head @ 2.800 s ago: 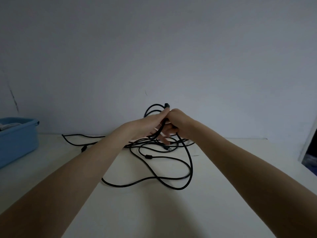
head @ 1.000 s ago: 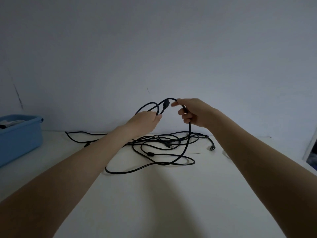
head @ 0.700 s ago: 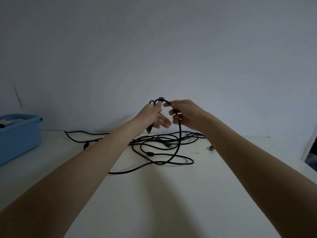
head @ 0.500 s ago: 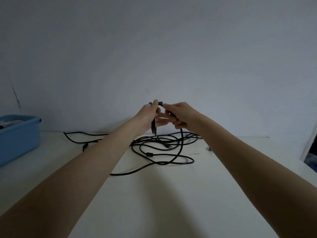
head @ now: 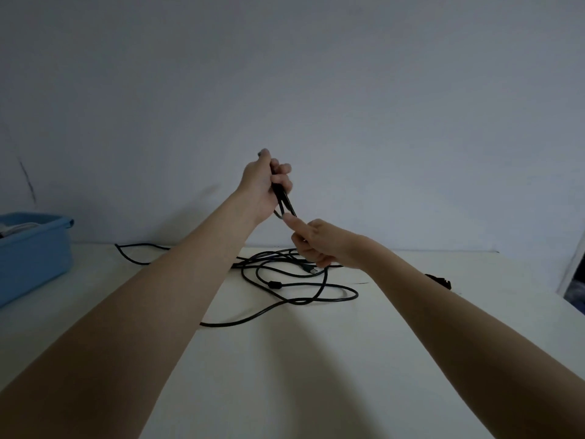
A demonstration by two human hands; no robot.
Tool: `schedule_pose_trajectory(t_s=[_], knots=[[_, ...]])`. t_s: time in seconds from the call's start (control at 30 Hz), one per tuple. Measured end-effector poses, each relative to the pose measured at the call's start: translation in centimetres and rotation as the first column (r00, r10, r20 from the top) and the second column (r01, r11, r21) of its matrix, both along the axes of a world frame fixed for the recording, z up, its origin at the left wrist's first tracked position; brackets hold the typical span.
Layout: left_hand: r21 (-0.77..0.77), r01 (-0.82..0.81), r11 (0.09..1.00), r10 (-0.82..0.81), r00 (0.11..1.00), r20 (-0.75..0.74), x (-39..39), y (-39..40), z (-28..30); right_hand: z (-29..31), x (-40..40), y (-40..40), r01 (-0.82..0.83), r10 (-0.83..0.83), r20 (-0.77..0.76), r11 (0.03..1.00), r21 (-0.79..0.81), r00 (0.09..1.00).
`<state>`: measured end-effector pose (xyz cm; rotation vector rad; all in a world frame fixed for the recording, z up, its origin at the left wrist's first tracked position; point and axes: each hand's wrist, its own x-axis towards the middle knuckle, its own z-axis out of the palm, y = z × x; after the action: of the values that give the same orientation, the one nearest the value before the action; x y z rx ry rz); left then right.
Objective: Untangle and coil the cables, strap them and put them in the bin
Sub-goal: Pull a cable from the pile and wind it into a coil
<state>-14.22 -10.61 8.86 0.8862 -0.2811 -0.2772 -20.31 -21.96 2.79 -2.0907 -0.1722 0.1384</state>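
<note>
Your left hand (head: 262, 185) is raised above the white table (head: 285, 359), grip curled round a folded bight of the thin black cable (head: 285, 202). Your right hand (head: 319, 243) sits lower, just beside it, pinching the same cable under the loop. The rest of the cable lies in a loose tangle (head: 297, 280) on the table. The blue plastic bin (head: 34, 248) sits at far left, well apart.
</note>
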Motion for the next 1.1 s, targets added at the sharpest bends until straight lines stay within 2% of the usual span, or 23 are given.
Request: schedule_pose_trajectory(t_s=[0.13, 0.23, 0.33, 0.37, 0.43, 0.5, 0.53, 0.57, 0.63, 0.7, 0.77, 0.83, 1.0, 1.1], knots=[[0.055, 0.22, 0.974, -0.222, 0.974, 0.034, 0.2, 2.0, 1.4, -1.0, 0.3, 0.1, 0.009, -0.012, -0.017, 0.986, -0.167, 1.0], [0.25, 0.343, 0.905, -0.37, 0.926, 0.068, -0.1, 4.2, 2.7, -2.2, 1.2, -0.8, 0.026, -0.032, -0.032, 0.981, -0.191, 0.999], [0.417, 0.375, 0.828, -0.444, 0.892, 0.081, -0.5, 6.2, 3.9, -2.9, 1.8, -1.3, 0.05, -0.056, -0.014, 0.964, -0.263, 0.998], [0.446, 0.37, 0.815, -0.449, 0.89, 0.081, -0.6, 6.7, 4.2, -2.9, 1.8, -1.4, 0.04, -0.044, -0.011, 0.974, -0.223, 0.999], [0.465, 0.364, 0.807, -0.443, 0.894, 0.068, -0.5, 8.0, 4.7, -3.0, 2.0, -1.8, -0.032, 0.034, -0.049, 0.999, 0.037, 0.998], [0.469, 0.343, 0.814, -0.416, 0.907, 0.059, -0.2, 9.5, 5.1, -2.9, 2.4, -2.4, -0.146, 0.187, -0.064, 0.904, 0.402, 0.98], [0.473, 0.33, 0.817, -0.405, 0.912, 0.062, -0.1, 10.1, 5.1, -2.8, 2.6, -2.6, -0.186, 0.235, -0.033, 0.84, 0.509, 0.971], [0.473, 0.317, 0.822, -0.393, 0.917, 0.069, 0.1, 10.9, 5.2, -2.6, 2.9, -2.3, -0.186, 0.234, -0.011, 0.797, 0.575, 0.972], [0.479, 0.305, 0.823, -0.384, 0.92, 0.075, 0.5, 11.4, 5.5, -2.1, 3.6, -1.9, -0.076, 0.118, -0.024, 0.772, 0.631, 0.993], [0.494, 0.303, 0.815, -0.38, 0.923, 0.06, 0.7, 11.2, 5.5, -1.3, 4.1, -0.8, 0.034, 0.0, -0.065, 0.845, 0.534, 0.998], [0.526, 0.299, 0.796, -0.378, 0.925, 0.046, 0.8, 10.6, 5.2, -0.7, 4.6, 0.7, 0.082, -0.065, -0.082, 0.968, 0.237, 0.995], [0.555, 0.294, 0.778, -0.37, 0.929, 0.027, 0.9, 9.7, 4.9, 0.1, 5.0, 2.0, 0.115, -0.113, -0.055, 0.993, 0.034, 0.992], [0.563, 0.311, 0.766, -0.339, 0.939, -0.059, 0.4, 7.6, 3.4, 2.2, 5.8, 3.6, 0.363, -0.359, 0.115, 0.931, -0.017, 0.926], [0.606, 0.338, 0.72, -0.345, 0.932, -0.11, -0.4, 6.5, 2.2, 3.5, 6.0, 3.6, 0.476, -0.478, 0.062, 0.878, 0.042, 0.876]])
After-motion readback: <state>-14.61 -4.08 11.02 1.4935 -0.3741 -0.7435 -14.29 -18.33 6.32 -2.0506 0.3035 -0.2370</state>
